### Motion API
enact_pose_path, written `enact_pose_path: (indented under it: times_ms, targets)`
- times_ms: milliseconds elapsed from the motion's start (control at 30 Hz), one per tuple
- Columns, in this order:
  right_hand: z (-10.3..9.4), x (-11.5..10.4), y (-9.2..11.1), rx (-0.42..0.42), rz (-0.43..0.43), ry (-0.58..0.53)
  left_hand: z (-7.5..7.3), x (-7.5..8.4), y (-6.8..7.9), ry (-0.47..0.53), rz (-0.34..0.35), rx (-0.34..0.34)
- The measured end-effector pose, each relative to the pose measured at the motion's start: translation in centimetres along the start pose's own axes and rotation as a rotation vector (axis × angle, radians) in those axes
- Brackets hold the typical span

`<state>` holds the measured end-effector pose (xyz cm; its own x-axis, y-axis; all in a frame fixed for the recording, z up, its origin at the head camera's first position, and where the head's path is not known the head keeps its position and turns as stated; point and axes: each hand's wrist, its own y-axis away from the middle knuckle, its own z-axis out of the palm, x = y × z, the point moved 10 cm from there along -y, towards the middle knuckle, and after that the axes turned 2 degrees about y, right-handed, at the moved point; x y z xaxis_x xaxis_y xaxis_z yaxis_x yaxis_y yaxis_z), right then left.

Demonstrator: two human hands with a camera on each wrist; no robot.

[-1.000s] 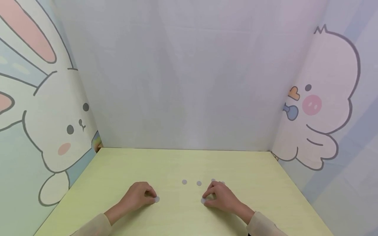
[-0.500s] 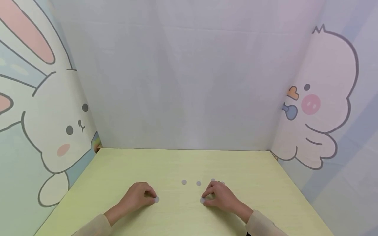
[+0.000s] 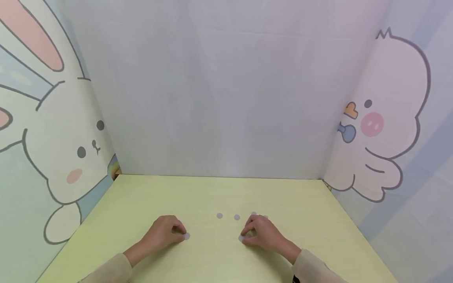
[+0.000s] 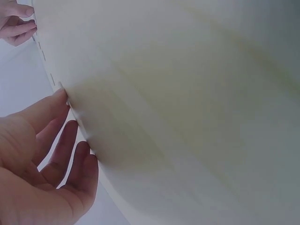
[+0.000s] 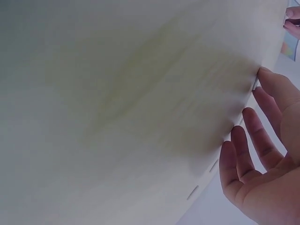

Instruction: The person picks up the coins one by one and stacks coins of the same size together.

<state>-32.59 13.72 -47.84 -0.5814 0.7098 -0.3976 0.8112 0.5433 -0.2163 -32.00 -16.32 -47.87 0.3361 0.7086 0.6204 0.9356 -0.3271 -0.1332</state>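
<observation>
My left hand (image 3: 162,236) rests low on the table with thumb and forefinger pinching a small flat grey disc (image 3: 187,236), thin like a coin. Opposite it, my right hand (image 3: 263,235) pinches a similar disc (image 3: 241,238) at its edge. Both discs lie at table height, a gap of bare tabletop between them. In the left wrist view, the thin edge of the disc (image 4: 60,85) shows at the thumb tip. The other fingers of the right hand (image 5: 262,154) touch the table in its own wrist view.
Several more grey discs form a loose row farther back, among them one left of centre (image 3: 220,215) and one beside it (image 3: 237,217). Two at the right are partly covered by my right hand. The pale yellow table (image 3: 159,196) ends at a plain curtain (image 3: 219,98).
The head view has shifted very slightly. Both hands keep the same hold on their discs, and the row of discs stays where it was.
</observation>
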Motion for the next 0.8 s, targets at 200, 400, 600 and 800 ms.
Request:
enact_pose_path:
  times_ms: [200,400,600,800]
  targets:
    - [0.0,-0.5,-0.4,-0.031,-0.033,0.051,-0.1,-0.1,-0.1,-0.006,-0.001,0.002]
    - [0.3,-0.9,-0.6,-0.06,-0.058,0.04,0.0,-0.1,0.0,-0.01,0.001,-0.002]
    - [0.4,-1.2,-0.7,-0.058,-0.088,0.02,0.1,-0.3,0.2,-0.019,0.0,-0.006]
    - [0.2,-1.1,-0.8,-0.036,-0.085,0.03,0.1,-0.2,-0.1,-0.024,0.0,-0.004]
